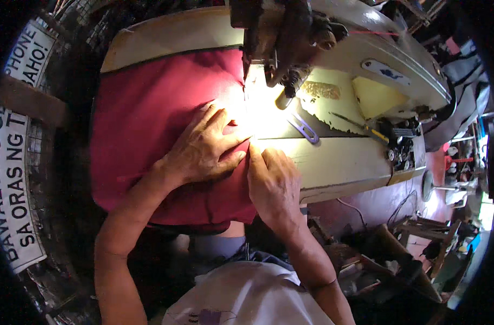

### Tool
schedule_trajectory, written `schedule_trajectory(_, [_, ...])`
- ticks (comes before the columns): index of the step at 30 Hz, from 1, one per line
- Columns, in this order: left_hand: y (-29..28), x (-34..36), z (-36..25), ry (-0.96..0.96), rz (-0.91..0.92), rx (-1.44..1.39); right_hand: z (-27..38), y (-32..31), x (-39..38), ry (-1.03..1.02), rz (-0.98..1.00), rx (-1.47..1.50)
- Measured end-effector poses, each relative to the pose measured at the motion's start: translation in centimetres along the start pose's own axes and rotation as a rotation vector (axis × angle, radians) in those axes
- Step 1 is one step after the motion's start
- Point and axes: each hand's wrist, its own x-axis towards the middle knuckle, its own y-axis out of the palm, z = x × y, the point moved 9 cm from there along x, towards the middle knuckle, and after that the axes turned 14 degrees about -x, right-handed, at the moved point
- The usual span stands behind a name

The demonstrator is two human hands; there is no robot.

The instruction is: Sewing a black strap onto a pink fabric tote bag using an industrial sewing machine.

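A dark red piece of fabric [133,124] covers the left part of the sewing machine's bed and hangs over its front edge. My left hand [206,141] lies on the cloth with its fingers spread, just in front of the lit needle area. At the fabric's right edge, the fingers of my right hand [274,176] are closed in a pinch on the cloth, close to my left fingertips. Above both hands is the dark head of the sewing machine [282,43]. Glare hides the needle and presser foot.
On the bed right of the fabric lie a purple seam-ripper-like tool [304,129] and a screwdriver [374,133] with a yellow handle. The machine's pale arm [398,43] rises at the back right. Wooden scraps [409,260] clutter the lower right. A lettered sign [16,189] stands left.
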Motion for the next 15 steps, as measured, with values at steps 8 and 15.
schedule_trajectory(8, [-0.5,1.0,1.5,-0.002,0.024,-0.033,-0.3,1.0,1.7,0.011,0.035,-0.066])
schedule_trajectory(15, [-1.3,2.9,3.3,0.061,-0.016,-0.02,-1.2,2.0,3.9,0.069,0.049,-0.002])
